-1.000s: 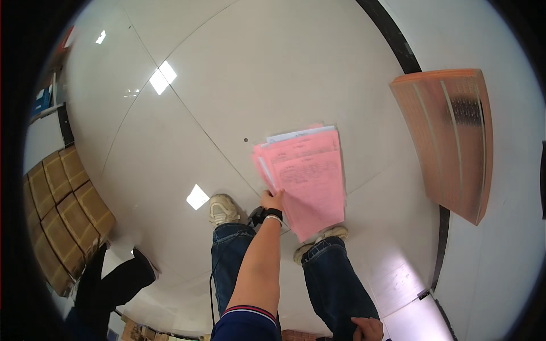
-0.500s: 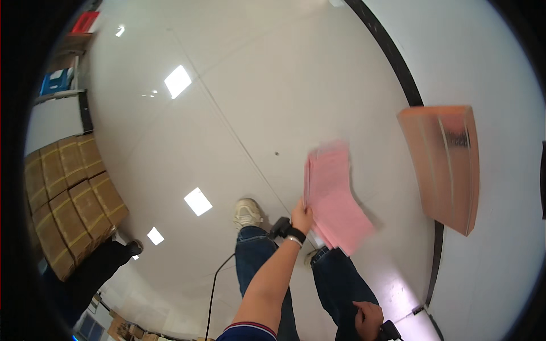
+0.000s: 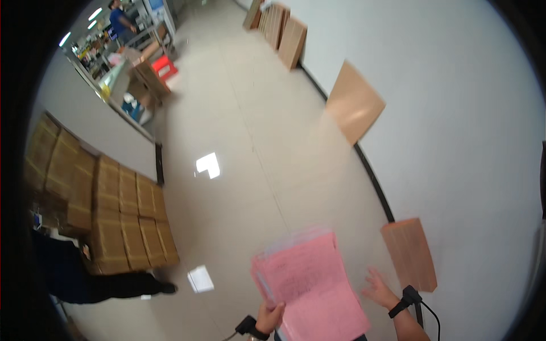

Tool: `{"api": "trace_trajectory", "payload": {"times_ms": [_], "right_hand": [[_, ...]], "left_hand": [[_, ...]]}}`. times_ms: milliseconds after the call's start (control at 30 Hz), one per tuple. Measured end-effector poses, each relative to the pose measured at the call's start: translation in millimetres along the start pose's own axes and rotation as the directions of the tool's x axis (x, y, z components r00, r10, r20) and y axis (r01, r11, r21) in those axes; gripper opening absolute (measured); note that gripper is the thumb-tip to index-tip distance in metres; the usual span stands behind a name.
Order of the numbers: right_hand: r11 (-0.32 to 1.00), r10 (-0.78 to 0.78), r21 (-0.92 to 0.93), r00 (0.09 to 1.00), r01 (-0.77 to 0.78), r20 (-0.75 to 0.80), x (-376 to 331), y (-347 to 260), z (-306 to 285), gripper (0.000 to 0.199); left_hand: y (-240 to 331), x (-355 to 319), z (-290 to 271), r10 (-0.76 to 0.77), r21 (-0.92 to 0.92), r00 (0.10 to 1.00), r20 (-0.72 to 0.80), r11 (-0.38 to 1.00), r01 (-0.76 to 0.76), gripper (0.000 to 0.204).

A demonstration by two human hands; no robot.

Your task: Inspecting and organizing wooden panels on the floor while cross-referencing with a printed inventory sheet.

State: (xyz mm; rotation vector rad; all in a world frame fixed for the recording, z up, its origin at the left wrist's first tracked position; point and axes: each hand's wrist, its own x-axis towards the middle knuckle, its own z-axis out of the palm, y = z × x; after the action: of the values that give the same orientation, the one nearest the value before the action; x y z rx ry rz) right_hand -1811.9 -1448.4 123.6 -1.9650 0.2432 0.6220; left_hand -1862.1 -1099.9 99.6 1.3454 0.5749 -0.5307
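My left hand (image 3: 269, 318) grips the left edge of a stack of thin pink sheets (image 3: 315, 284), its thumb on top. Dark marks show on their upper part, and the far edge is blurred and looks partly clear. Close to the right side of the sheets, my right hand (image 3: 382, 290) is open with spread fingers and holds nothing. Beyond that hand, a brown cardboard piece (image 3: 410, 253) leans against the white wall. Both wrists carry a black strapped device.
Taped cartons (image 3: 133, 224) are stacked at the left, beside a person in dark clothes (image 3: 85, 278). Another cardboard sheet (image 3: 355, 102) and several panels (image 3: 292, 42) lean along the right wall. Far left are a red crate (image 3: 164, 67) and a person in blue (image 3: 120, 23).
The view has tilted up along the floor. The pink sheets now lie broad in front of me, still in my left hand. My right hand has risen from beside my leg and opened.
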Motion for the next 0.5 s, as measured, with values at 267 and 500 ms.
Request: {"api": "trace_trajectory", "payload": {"times_ms": [267, 500], "right_hand": [[0.927, -0.354, 0.091, 0.929, 0.363, -0.107, 5.0, -260.9, 32.8, 0.060], [0.866, -0.392, 0.199, 0.870, 0.459, -0.299, 43.0, -356.2, -21.9, 0.032]], "left_hand": [[197.6, -37.7, -41.5, 0.250, -0.321, 0.968, -0.026, 0.915, -0.245, 0.031], [316.5, 15.4, -33.9, 0.444, -0.129, 0.880, 0.171, 0.895, -0.426, 0.025]]}}
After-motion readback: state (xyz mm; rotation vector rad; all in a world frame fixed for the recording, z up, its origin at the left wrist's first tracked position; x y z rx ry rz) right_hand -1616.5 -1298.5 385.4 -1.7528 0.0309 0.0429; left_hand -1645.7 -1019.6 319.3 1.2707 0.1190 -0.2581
